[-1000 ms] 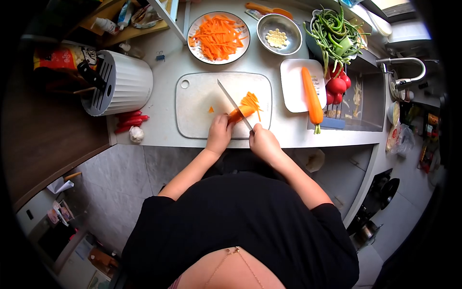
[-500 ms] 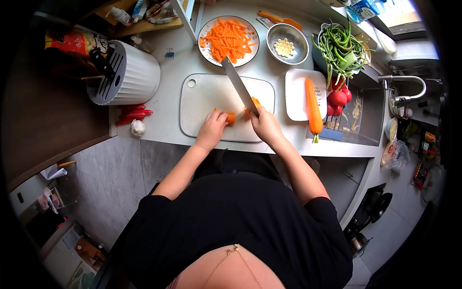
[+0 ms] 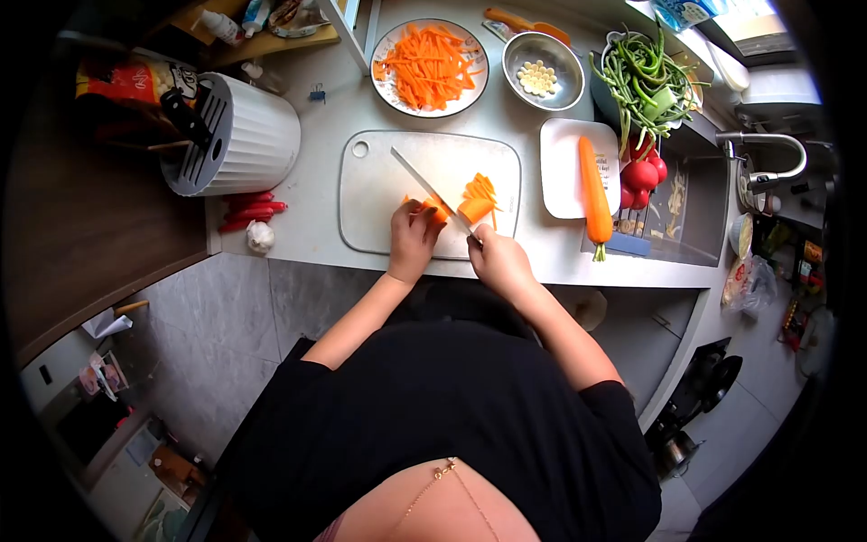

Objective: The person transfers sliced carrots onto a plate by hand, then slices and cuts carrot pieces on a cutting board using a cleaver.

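Note:
My right hand [image 3: 502,264] grips the handle of a kitchen knife [image 3: 417,172], its blade slanting up and left over the white cutting board [image 3: 370,212]. Left of the blade, my left hand [image 3: 414,242] has its fingertips closed on a piece of carrot [image 3: 435,209], partly hidden by the fingers. Right of the blade sits a carrot chunk [image 3: 476,211], with thin carrot slices [image 3: 481,188] behind it on the board. Further back, a plate [image 3: 380,90] holds a heap of shredded carrot [image 3: 429,68].
A whole carrot [image 3: 595,194] lies across a white tray [image 3: 560,172] on the right, near radishes [image 3: 641,175], green beans [image 3: 637,77] and the sink [image 3: 700,203]. A metal bowl [image 3: 567,95] holds pale pieces. Left are a knife block [image 3: 257,135], red chillies [image 3: 248,213] and garlic [image 3: 260,237].
The knife has swung left and away from the plate's rim, its blade now over the board beside the carrot. My left hand has shifted right, and the carrot chunk and slices show more fully.

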Demonstrator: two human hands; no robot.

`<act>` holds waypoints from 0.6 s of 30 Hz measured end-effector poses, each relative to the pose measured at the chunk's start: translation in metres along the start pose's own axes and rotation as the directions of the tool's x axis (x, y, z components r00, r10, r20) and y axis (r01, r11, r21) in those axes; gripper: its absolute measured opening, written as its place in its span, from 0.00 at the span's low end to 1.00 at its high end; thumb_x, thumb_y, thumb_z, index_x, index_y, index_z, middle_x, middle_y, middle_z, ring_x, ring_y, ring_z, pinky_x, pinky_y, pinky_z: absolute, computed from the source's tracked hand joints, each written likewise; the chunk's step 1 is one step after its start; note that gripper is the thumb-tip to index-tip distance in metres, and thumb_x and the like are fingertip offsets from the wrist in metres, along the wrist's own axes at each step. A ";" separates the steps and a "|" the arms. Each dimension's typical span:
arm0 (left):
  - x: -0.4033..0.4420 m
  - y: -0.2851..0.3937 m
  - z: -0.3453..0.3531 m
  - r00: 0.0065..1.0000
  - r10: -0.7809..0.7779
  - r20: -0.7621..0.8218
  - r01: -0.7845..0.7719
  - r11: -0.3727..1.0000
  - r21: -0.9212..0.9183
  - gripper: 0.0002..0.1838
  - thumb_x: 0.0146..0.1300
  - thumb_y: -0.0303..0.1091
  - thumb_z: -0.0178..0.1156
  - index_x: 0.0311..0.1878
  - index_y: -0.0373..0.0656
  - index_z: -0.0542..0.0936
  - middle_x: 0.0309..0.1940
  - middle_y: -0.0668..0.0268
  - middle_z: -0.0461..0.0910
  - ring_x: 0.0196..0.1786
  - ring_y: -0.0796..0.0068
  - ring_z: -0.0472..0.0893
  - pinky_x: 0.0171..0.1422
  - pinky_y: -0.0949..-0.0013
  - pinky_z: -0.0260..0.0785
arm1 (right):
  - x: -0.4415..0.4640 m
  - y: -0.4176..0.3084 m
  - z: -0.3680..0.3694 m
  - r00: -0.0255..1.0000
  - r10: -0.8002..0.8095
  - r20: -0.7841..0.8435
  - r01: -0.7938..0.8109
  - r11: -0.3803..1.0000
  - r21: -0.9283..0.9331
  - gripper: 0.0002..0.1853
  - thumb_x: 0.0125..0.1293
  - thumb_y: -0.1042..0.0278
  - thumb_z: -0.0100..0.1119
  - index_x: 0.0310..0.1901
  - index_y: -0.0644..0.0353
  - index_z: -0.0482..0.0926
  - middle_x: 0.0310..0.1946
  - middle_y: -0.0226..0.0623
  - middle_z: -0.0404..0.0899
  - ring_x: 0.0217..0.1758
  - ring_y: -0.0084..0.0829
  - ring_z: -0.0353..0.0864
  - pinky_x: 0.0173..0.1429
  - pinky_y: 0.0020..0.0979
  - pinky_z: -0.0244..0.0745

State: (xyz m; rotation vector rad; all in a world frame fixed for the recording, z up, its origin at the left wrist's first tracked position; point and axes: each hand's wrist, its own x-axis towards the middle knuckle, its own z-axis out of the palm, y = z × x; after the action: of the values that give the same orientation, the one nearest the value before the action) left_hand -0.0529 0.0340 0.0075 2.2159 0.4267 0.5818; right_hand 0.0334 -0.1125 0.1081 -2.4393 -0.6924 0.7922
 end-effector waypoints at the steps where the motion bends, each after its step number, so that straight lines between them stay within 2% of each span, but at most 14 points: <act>1: -0.005 -0.009 0.005 1.000 0.005 0.027 -0.004 0.999 -0.032 0.15 0.53 0.28 0.68 0.45 0.39 0.78 0.49 0.54 0.71 0.48 0.52 0.72 0.53 0.57 0.68 | 0.000 -0.001 -0.002 1.000 -0.008 0.019 0.008 0.999 -0.036 0.07 0.64 0.66 0.52 0.37 0.60 0.73 0.22 0.52 0.78 0.28 0.53 0.80 0.35 0.49 0.74; 2: -0.008 -0.018 0.009 0.998 0.017 0.054 -0.014 0.998 -0.063 0.15 0.53 0.28 0.68 0.44 0.39 0.78 0.49 0.54 0.71 0.48 0.52 0.72 0.53 0.57 0.68 | 0.003 0.000 -0.005 0.999 -0.016 0.032 0.018 0.997 -0.069 0.07 0.63 0.66 0.52 0.37 0.60 0.73 0.21 0.51 0.79 0.27 0.53 0.80 0.34 0.49 0.75; 3: -0.001 -0.014 0.004 0.989 0.151 0.006 -0.151 0.988 0.035 0.15 0.52 0.28 0.68 0.44 0.38 0.78 0.47 0.54 0.72 0.48 0.52 0.73 0.52 0.56 0.69 | 0.005 0.000 -0.007 0.999 -0.025 0.045 0.030 0.994 -0.102 0.07 0.63 0.65 0.52 0.37 0.59 0.73 0.21 0.51 0.79 0.27 0.52 0.80 0.34 0.49 0.75; 6: 0.000 -0.020 0.003 0.978 0.209 -0.005 -0.209 0.978 0.027 0.15 0.53 0.28 0.67 0.44 0.37 0.78 0.46 0.54 0.74 0.48 0.51 0.73 0.52 0.56 0.69 | 0.007 0.000 -0.009 0.997 -0.053 0.061 0.061 0.989 -0.137 0.07 0.63 0.65 0.52 0.36 0.59 0.73 0.20 0.50 0.78 0.25 0.52 0.80 0.32 0.49 0.75; 12: 0.004 -0.027 0.001 0.982 0.128 0.137 -0.114 0.988 -0.108 0.15 0.55 0.27 0.65 0.47 0.36 0.78 0.46 0.55 0.76 0.49 0.51 0.74 0.54 0.56 0.69 | 0.011 -0.005 -0.005 0.995 -0.071 0.071 0.083 0.980 -0.181 0.07 0.62 0.66 0.52 0.35 0.60 0.72 0.19 0.49 0.78 0.24 0.52 0.80 0.30 0.49 0.75; 15: 0.005 -0.018 0.000 0.985 0.168 0.041 -0.168 0.986 0.000 0.15 0.56 0.26 0.64 0.48 0.37 0.78 0.47 0.55 0.76 0.49 0.51 0.74 0.54 0.56 0.69 | 0.011 -0.009 -0.005 0.994 -0.070 0.087 0.089 0.969 -0.232 0.06 0.62 0.67 0.52 0.35 0.60 0.71 0.19 0.48 0.78 0.24 0.51 0.80 0.29 0.49 0.75; 18: 0.005 -0.013 -0.002 0.987 0.145 0.068 -0.148 0.988 0.040 0.15 0.57 0.24 0.62 0.49 0.37 0.78 0.48 0.56 0.76 0.50 0.50 0.73 0.55 0.55 0.68 | 0.008 -0.013 -0.007 0.993 -0.082 0.084 0.100 0.966 -0.238 0.06 0.62 0.68 0.51 0.34 0.61 0.70 0.19 0.47 0.78 0.23 0.50 0.79 0.28 0.48 0.74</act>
State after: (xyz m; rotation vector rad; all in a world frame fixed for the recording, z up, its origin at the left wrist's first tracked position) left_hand -0.0510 0.0459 0.0003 2.3164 0.2462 0.5804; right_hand 0.0398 -0.1003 0.1173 -2.5818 -0.9730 0.8053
